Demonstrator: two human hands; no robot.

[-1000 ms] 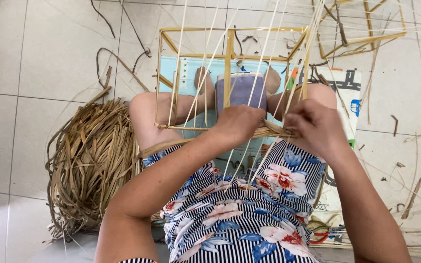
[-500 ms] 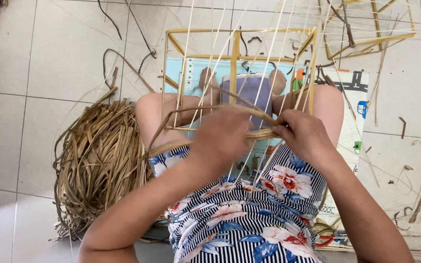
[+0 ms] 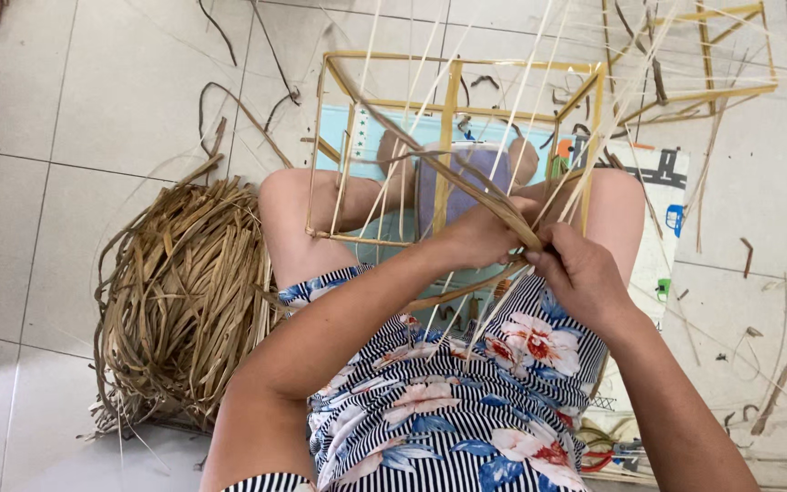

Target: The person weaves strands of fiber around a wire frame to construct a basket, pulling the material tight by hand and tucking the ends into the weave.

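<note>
I sit on the pale tiled floor [image 3: 75, 109] with the box-shaped frame of yellow bamboo sticks [image 3: 453, 91] standing between my knees, at twelve o'clock from my lap. My left hand [image 3: 480, 239] is closed around the flat brown reed strip [image 3: 466, 187] where it crosses the thin pale upright splints [image 3: 416, 137]. My right hand [image 3: 580, 273], just at three o'clock of the left and almost touching it, pinches the same strip between thumb and fingers near the frame's right corner post.

The step in hand, as I judge it, is weaving this strip in and out of the uprights. To do it well I should keep the strip flat, not twisted, and draw it snug against each splint before passing to the next. The left hand ought to hold the woven part down so the row does not ride up while the right feeds the free end. The splints look thin and springy, so a hard pull could bend them out of line or crack one; steady, even tension seems safer.

At nine o'clock, beside my left thigh, lies the loose heap of dried brown reed strips [image 3: 184, 292], within reach. A light blue printed mat [image 3: 658, 210] lies under the frame, and a second bamboo frame [image 3: 712, 64] stands at one o'clock.
</note>
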